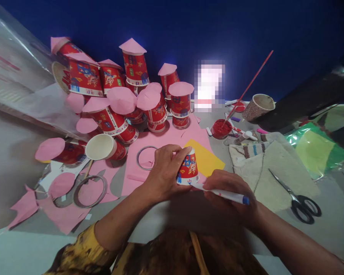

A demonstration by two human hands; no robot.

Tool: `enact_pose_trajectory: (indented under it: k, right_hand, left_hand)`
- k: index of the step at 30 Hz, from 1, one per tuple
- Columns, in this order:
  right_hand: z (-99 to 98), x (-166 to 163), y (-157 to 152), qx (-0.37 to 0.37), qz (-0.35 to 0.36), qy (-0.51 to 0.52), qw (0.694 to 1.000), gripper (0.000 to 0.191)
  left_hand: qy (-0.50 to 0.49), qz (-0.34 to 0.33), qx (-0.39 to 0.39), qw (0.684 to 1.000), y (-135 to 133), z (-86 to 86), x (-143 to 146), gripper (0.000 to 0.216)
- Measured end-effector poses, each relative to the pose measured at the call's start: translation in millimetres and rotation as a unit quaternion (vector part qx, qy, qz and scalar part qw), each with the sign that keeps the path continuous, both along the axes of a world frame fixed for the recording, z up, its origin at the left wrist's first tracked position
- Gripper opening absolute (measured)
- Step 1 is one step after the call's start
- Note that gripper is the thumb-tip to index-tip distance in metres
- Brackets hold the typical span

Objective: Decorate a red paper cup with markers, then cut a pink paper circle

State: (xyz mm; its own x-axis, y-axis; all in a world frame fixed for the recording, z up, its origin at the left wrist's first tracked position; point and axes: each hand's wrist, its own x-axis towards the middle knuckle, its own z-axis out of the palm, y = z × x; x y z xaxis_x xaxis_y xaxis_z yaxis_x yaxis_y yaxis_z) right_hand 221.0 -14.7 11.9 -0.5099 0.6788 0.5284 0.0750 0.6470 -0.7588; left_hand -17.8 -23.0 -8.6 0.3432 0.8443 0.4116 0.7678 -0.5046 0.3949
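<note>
My left hand [166,172] is wrapped round a red paper cup [189,167] with blue and gold print, which stands upside down over the pink paper. My right hand [232,187] grips a white marker pen [227,194] with a blue end. The pen's other end meets the white rim band at the cup's bottom, where small coloured marks show. Under and behind the cup lie a pink sheet [172,133] and a yellow paper piece [208,158]. A grey tape ring [138,160] sits just left of my left hand.
Several red cups with pink paper cone tops [135,67] are stacked at the left and back. Black-handled scissors [296,200] lie on a pale cloth [271,168] at right. A red paint pot [221,130] holds a brush. A second tape ring [90,191] rests among pink scraps.
</note>
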Motion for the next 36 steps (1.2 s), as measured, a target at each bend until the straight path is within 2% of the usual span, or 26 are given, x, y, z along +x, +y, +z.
enact_pose_trajectory:
  k: [17,23,36]
  right_hand:
    - [1.2,0.2,0.9,-0.001,-0.004,-0.008,1.000,0.005]
    - [5.7,0.9,2.4,0.010,-0.028,0.012,0.999,0.010]
    - [4.7,1.7,2.0,0.009,-0.011,0.007,1.000,0.009]
  left_hand:
    - [-0.001,-0.004,0.000,1.000,-0.7,0.6,1.4,0.099]
    - [-0.003,-0.003,-0.007,1.000,-0.1,1.6,-0.6,0.100]
    - [0.001,0.005,-0.027,1.000,-1.8,0.9,-0.5,0.106]
